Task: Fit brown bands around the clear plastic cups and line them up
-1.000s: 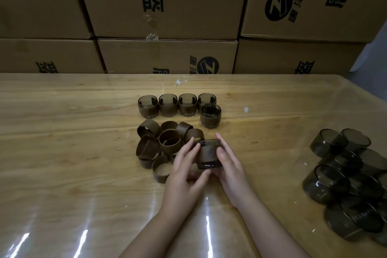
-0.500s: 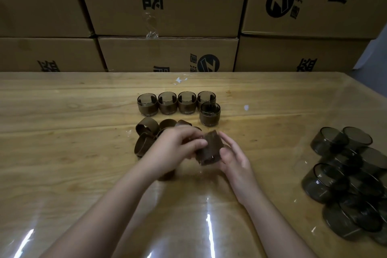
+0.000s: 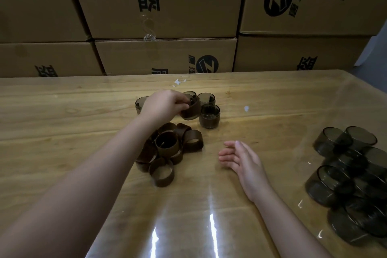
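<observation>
Since half a second ago the banded cup [image 3: 191, 110] is being carried forward from the near middle of the table [image 3: 62, 132] to the row of finished cups [image 3: 206, 98], and it is being held by the left hand [image 3: 165, 104] alone, the right hand [image 3: 238, 157] being drawn back from it. Much of that row is being covered by the left hand: only a rim of the leftmost cup [image 3: 139, 103] is being shown beside the knuckles, and two cups are being left in view past the fingertips. Whether the base of the banded cup is being set on the table or held just above it cannot be told, as its lower edge is being lost in shadow. The cup is being pinched at its rim and upper wall by the curled fingers and thumb, tilted slightly, just beside the front cup [image 3: 209, 118], which is standing upright nearer than the row. The right hand is being held apart from everything, palm turned inward and fingers relaxed and nearly straight, nothing being grasped. The loose brown bands [image 3: 167, 148] are being left in a heap between the two arms, its left side being hidden by the left forearm. The bare cups [image 3: 356, 174] are being left piled at the right, the heap being cut off by the frame edge. Cardboard boxes [image 3: 167, 6] are being seen stacked behind the table.
</observation>
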`<act>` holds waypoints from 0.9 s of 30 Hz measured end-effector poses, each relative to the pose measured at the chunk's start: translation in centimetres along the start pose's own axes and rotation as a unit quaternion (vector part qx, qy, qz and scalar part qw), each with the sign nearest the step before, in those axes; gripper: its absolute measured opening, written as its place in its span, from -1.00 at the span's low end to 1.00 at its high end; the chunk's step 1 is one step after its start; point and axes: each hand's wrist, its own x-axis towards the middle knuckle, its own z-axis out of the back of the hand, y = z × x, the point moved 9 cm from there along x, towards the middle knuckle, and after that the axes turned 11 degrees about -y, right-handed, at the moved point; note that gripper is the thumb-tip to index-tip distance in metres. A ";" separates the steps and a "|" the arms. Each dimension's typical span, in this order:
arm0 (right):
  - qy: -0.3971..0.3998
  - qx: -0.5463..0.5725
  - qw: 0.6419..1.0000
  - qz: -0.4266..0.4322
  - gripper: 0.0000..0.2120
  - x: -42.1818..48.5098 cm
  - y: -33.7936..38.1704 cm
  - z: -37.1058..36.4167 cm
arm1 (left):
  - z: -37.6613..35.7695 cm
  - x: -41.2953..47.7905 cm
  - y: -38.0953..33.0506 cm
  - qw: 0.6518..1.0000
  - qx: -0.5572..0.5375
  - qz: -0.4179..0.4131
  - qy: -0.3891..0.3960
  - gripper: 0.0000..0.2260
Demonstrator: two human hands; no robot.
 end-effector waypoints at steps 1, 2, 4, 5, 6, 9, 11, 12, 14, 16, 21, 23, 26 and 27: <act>0.003 -0.006 1.000 0.003 -0.56 -0.1 0.0 -0.1 | -0.7 0.1 -0.2 0.999 0.028 -0.017 0.003 -0.80; 0.004 -0.006 1.000 0.004 -0.56 -0.1 0.0 -0.1 | -1.3 0.2 -0.3 0.998 0.051 -0.029 0.008 -0.79; 0.000 -0.004 1.000 0.002 -0.58 -0.1 0.1 0.0 | -2.5 0.3 -0.2 0.996 0.082 -0.034 0.018 -0.78; -0.001 -0.007 1.000 0.001 -0.59 -0.1 0.0 0.0 | -2.8 0.4 -0.1 0.995 0.090 -0.030 0.019 -0.78; 0.000 -0.011 1.000 0.000 -0.62 -0.1 0.0 -0.1 | -3.1 0.4 0.0 0.995 0.093 -0.025 0.020 -0.78; 0.004 -0.030 1.000 0.002 -0.76 -0.1 -0.2 -0.4 | -3.5 0.6 0.3 0.995 0.099 -0.016 0.021 -0.78; 0.002 -0.036 0.999 0.001 -0.79 -0.1 -0.2 -0.4 | -3.9 0.6 0.5 0.993 0.110 -0.013 0.037 -0.78; 0.000 -0.035 0.999 0.000 -0.79 -0.1 -0.2 -0.3 | -4.2 0.5 0.6 0.992 0.116 -0.012 0.046 -0.77; -0.003 -0.031 1.000 -0.001 -0.78 -0.1 0.0 -0.3 | -4.8 0.1 0.8 0.990 0.125 -0.013 0.059 -0.76; -0.002 -0.033 0.999 0.002 -0.79 -0.2 0.1 -0.5 | -5.5 -0.2 0.9 0.989 0.131 -0.019 0.070 -0.75; 0.007 -0.053 0.998 0.017 -0.82 -0.6 0.4 -0.9 | -6.3 -0.5 0.7 0.987 0.132 -0.036 0.080 -0.77; 0.008 -0.053 0.998 0.018 -0.82 -0.7 0.5 -1.0 | -6.4 -0.4 0.9 0.988 0.124 -0.027 0.083 -0.77; 0.010 -0.057 0.998 0.020 -0.82 -0.8 0.6 -1.0 | -6.4 -0.2 1.1 0.990 0.112 -0.013 0.089 -0.77; 0.011 -0.059 0.998 0.021 -0.82 -0.8 0.5 -1.1 | -6.4 -0.2 1.1 0.990 0.108 -0.007 0.092 -0.77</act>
